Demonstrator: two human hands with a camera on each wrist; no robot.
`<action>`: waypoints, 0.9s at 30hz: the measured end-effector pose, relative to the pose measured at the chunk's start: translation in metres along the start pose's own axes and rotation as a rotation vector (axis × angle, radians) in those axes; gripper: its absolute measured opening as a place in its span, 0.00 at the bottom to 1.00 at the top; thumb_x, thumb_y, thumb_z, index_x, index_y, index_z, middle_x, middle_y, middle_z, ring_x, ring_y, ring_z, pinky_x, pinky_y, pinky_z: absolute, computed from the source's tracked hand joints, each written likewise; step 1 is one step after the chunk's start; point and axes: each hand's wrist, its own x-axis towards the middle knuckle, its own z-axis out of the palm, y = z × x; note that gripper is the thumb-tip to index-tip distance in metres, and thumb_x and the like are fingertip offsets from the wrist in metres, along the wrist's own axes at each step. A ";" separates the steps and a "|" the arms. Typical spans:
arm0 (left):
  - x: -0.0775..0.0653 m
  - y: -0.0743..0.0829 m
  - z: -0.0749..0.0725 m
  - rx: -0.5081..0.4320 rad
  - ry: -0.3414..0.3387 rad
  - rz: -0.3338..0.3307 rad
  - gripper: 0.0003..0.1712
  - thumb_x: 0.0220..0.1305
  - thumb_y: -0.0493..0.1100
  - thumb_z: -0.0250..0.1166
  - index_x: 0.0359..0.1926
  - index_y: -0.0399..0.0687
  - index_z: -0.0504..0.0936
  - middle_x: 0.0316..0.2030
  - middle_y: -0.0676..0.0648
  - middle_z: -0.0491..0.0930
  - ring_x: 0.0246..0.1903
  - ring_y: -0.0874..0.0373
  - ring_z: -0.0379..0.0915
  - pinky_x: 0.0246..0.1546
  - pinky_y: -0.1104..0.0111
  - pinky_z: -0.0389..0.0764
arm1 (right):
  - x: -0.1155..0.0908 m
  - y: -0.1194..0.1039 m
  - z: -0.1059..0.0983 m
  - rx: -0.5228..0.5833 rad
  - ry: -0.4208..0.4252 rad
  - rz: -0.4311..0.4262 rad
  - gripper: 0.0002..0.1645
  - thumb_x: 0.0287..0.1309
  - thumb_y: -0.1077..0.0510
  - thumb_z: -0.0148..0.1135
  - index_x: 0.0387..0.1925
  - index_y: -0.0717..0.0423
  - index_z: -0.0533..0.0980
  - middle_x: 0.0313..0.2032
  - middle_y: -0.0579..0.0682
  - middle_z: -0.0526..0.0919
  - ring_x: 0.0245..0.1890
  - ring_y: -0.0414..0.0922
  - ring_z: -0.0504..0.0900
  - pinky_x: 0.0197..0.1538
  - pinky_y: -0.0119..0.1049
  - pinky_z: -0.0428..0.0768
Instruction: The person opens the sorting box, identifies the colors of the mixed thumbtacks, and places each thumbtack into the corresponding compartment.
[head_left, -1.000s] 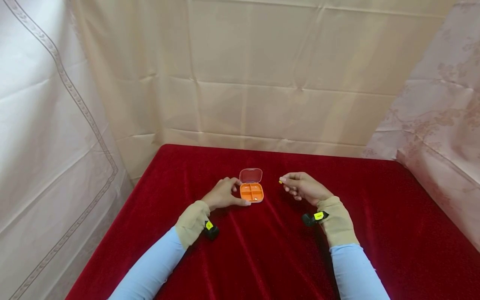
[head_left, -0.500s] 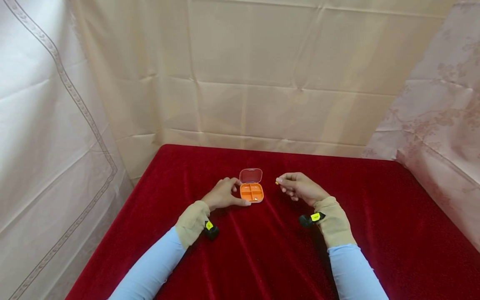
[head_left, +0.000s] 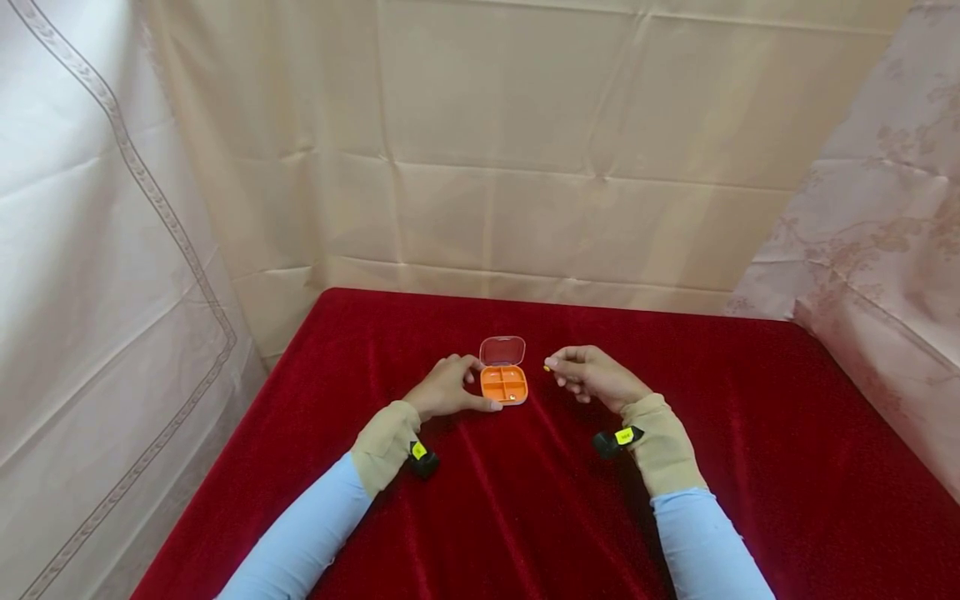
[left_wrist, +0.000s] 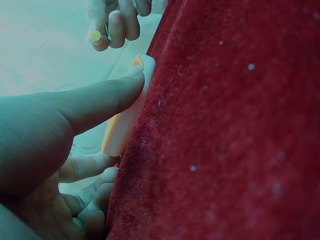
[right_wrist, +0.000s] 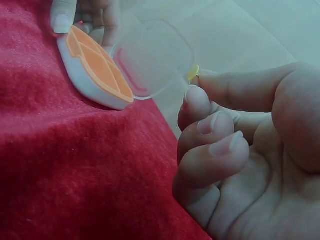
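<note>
A small orange pill box [head_left: 504, 385] with several compartments and a white base sits on the red cloth, its clear lid [head_left: 502, 351] standing raised at the back. My left hand [head_left: 446, 388] holds the box from the left, thumb on the near edge and a finger at the far corner. A tiny shiny piece [head_left: 512, 397] lies in the near right compartment, with pale specks farther back. Just right of the box, my right hand [head_left: 600, 375] pinches a small yellow round-headed piece with a thin stem [right_wrist: 194, 72] between thumb and index finger. Its other fingers curl inward.
Red velvet cloth [head_left: 480, 517] covers the table. Beige fabric [head_left: 480, 150] hangs behind its far edge, with pale drapes on the left [head_left: 90, 250] and right [head_left: 892, 208]. Each wrist carries a black camera, the left one [head_left: 423, 462] close above the cloth.
My right hand has shifted slowly left toward the pill box, carrying the yellow round-headed piece. My left hand and the box stay in place.
</note>
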 end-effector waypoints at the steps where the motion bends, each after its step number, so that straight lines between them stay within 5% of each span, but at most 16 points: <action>1: 0.000 0.000 0.000 0.000 0.000 0.001 0.41 0.43 0.63 0.77 0.55 0.49 0.75 0.38 0.49 0.71 0.43 0.56 0.64 0.41 0.65 0.68 | 0.000 0.000 0.001 -0.009 -0.002 -0.001 0.27 0.68 0.49 0.58 0.51 0.72 0.72 0.27 0.50 0.71 0.20 0.40 0.64 0.21 0.31 0.65; 27: -0.001 0.003 -0.002 0.009 0.000 -0.001 0.39 0.44 0.63 0.76 0.55 0.50 0.75 0.38 0.49 0.71 0.42 0.56 0.64 0.40 0.66 0.68 | 0.007 -0.001 0.018 -0.029 -0.004 0.001 0.26 0.67 0.49 0.60 0.49 0.70 0.74 0.26 0.50 0.71 0.19 0.39 0.64 0.20 0.31 0.66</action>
